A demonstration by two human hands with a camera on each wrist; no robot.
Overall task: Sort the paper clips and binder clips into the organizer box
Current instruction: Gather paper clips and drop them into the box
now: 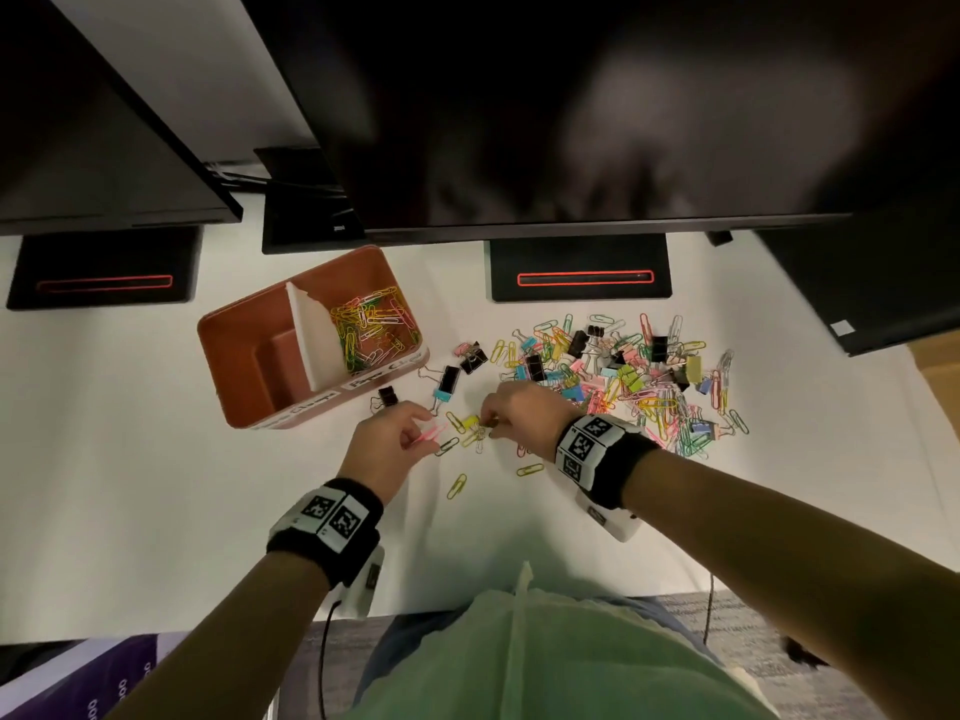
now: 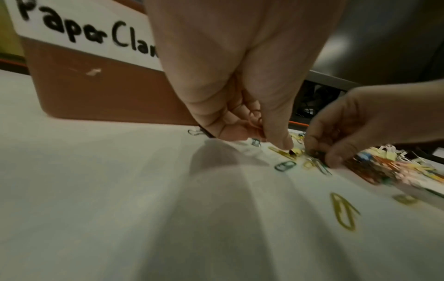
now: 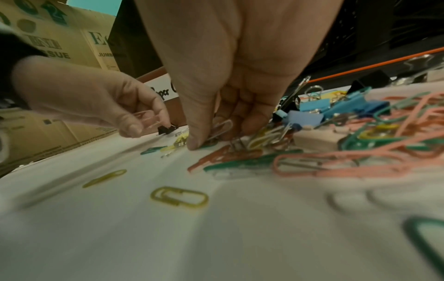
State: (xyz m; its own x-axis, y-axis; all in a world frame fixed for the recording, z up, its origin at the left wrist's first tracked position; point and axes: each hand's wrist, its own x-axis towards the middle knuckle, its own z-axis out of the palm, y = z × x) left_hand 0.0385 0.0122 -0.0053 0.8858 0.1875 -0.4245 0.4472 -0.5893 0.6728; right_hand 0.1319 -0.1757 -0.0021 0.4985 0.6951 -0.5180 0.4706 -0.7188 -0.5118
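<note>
Mixed pile of colourful paper clips and binder clips (image 1: 623, 371) on white table (image 1: 156, 459)

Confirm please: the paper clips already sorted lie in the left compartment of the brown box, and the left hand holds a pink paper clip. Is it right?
Not quite. In the head view the sorted paper clips lie in the right compartment of the brown box; the left one holds no clips. The left hand does hold a pink paper clip.

The organizer box (image 1: 244, 376) stands on the bench (image 1: 130, 459), left of the clip pile (image 1: 623, 376); paper clips (image 1: 371, 324) lie in its right compartment, monitors (image 1: 571, 122) behind.
</note>
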